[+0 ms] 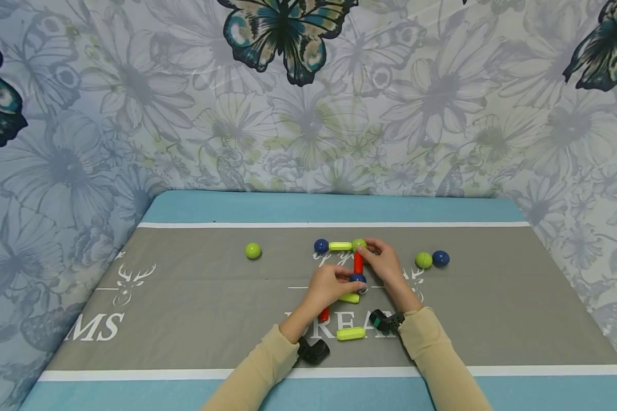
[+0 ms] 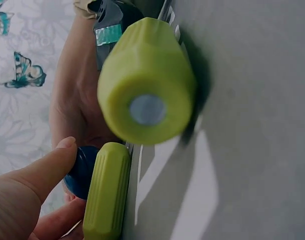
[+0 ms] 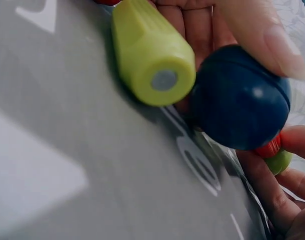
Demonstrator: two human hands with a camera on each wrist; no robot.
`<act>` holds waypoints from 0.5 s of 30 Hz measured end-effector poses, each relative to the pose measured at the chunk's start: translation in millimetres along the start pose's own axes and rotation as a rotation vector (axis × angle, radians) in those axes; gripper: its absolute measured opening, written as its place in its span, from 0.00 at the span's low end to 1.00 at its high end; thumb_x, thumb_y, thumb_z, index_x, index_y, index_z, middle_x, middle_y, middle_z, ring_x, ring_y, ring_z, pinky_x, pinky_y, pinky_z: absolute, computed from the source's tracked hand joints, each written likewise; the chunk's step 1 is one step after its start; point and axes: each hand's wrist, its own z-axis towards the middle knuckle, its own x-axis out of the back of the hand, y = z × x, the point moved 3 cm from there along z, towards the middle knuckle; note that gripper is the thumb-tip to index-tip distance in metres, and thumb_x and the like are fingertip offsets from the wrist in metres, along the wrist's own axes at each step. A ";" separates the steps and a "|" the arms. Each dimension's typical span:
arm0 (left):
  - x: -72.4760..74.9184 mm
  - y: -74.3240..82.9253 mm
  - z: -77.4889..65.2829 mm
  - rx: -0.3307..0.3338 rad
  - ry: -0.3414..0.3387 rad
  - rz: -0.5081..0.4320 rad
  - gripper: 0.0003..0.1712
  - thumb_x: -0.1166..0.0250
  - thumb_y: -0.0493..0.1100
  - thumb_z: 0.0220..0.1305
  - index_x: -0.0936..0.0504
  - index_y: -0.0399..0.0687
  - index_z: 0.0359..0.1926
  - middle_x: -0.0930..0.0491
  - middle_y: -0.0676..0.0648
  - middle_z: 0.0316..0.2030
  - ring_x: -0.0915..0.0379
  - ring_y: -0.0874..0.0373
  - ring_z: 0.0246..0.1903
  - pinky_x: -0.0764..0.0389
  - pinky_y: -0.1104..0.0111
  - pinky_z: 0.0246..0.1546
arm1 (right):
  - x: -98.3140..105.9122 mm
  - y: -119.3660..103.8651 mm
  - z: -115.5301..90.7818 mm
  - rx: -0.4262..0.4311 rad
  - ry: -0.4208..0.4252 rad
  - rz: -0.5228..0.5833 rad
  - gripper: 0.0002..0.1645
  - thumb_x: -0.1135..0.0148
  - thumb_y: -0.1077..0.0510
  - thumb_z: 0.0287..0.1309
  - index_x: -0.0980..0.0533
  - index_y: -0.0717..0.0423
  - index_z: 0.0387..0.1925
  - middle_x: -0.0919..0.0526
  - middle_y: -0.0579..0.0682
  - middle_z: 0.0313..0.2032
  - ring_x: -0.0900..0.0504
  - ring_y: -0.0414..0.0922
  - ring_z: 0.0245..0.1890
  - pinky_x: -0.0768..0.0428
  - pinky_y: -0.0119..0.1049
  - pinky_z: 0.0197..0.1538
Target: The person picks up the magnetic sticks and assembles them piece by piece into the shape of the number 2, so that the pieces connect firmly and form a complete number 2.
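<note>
With thumb and fingers, my left hand pinches a blue ball at the near end of a red rod. My right hand grips the rod's far end, where it meets a green ball. From that ball a yellow-green rod runs left to another blue ball. Another yellow-green rod lies beside my left hand, and a second red rod is partly hidden under the left wrist. A loose yellow-green rod with a grey metal end lies nearer.
A lone green ball lies to the left on the grey mat. Right of my hands, a green ball touches a blue ball. Black wrist cameras hang below both wrists. Butterfly-patterned fabric rises behind the table.
</note>
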 end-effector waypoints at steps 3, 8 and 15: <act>-1.0 -1.2 1.0 0.010 0.004 -0.004 0.22 0.25 0.48 0.49 0.15 0.36 0.40 0.17 0.47 0.29 0.20 0.62 0.29 0.21 0.73 0.27 | 1.4 -0.7 -1.5 0.018 -0.009 -0.023 0.27 0.39 0.55 0.61 0.29 0.65 0.58 0.22 0.63 0.45 0.25 0.55 0.46 0.28 0.46 0.50; -2.5 -4.7 1.8 0.001 0.005 -0.033 0.22 0.26 0.47 0.49 0.16 0.35 0.40 0.17 0.47 0.30 0.20 0.62 0.28 0.21 0.73 0.26 | 5.0 -2.0 -8.4 0.025 -0.035 -0.050 0.31 0.40 0.56 0.62 0.35 0.66 0.62 0.20 0.64 0.41 0.23 0.57 0.44 0.31 0.49 0.52; -1.1 -4.4 2.9 -0.012 0.029 -0.017 0.22 0.26 0.48 0.50 0.15 0.35 0.40 0.17 0.46 0.31 0.21 0.62 0.27 0.21 0.73 0.26 | 2.2 -6.3 -15.7 0.017 -0.155 -0.060 0.34 0.42 0.58 0.63 0.42 0.70 0.64 0.18 0.63 0.36 0.21 0.53 0.37 0.28 0.40 0.44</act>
